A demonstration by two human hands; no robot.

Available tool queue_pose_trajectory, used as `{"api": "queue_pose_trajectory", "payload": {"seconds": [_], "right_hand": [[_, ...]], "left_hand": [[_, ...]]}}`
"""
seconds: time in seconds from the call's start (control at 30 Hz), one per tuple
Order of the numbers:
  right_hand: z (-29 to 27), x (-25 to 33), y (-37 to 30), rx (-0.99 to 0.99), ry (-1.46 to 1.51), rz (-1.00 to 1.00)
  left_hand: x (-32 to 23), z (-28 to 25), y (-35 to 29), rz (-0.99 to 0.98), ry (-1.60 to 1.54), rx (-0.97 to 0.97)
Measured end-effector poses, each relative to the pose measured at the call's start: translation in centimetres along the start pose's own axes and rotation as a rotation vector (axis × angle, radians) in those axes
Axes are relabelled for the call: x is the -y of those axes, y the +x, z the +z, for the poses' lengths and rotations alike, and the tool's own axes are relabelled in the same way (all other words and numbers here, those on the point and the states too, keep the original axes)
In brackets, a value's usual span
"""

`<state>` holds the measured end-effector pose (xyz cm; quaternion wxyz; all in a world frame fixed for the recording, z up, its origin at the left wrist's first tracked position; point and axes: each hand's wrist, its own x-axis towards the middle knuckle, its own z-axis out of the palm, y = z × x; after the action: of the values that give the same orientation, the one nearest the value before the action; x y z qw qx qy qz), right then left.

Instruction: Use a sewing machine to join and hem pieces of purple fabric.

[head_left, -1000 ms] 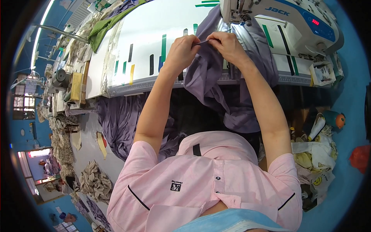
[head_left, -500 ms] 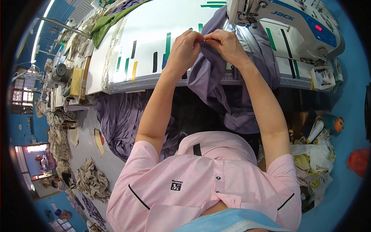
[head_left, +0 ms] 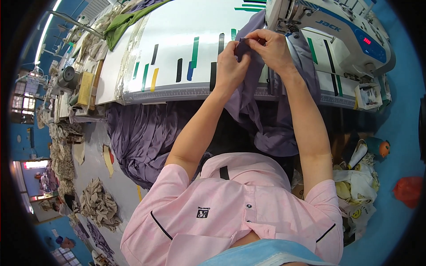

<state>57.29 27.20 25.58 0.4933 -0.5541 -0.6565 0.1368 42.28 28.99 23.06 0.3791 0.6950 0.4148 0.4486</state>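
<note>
Purple fabric (head_left: 306,73) lies across the white sewing table and hangs over its front edge toward my lap. Both hands pinch an edge of it, held up close together just left of the sewing machine (head_left: 339,31). My left hand (head_left: 233,64) grips the fabric from the left, fingertips near those of the other hand. My right hand (head_left: 270,48) has thumb and forefinger closed on the same edge, its other fingers curled. Beside my right hand is the machine's needle area, partly hidden by the hand.
Coloured tape strips and a ruler (head_left: 186,94) mark the table (head_left: 168,44). Green cloth (head_left: 117,29) lies at the back left. A heap of purple fabric (head_left: 142,142) hangs below the table. A small box (head_left: 369,96) sits at the right corner, with scraps and bags (head_left: 359,186) lower right.
My left hand has moved right and slightly down, my right hand slightly right and up. The fabric edge between them has shifted right and now shows between the fingertips.
</note>
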Motion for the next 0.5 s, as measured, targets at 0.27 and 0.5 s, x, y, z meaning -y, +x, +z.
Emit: {"api": "queue_pose_trajectory", "payload": {"seconds": [0.27, 0.5], "right_hand": [[0.8, -0.1, -0.3, -0.057, 0.113, 0.141], [0.9, -1.4, -0.9, -0.135, 0.281, 0.184]], "left_hand": [[1.9, 1.0, 3.1, -0.192, -0.642, -0.08], [0.3, 0.5, 2.6, 0.053, -0.297, 0.012]]}}
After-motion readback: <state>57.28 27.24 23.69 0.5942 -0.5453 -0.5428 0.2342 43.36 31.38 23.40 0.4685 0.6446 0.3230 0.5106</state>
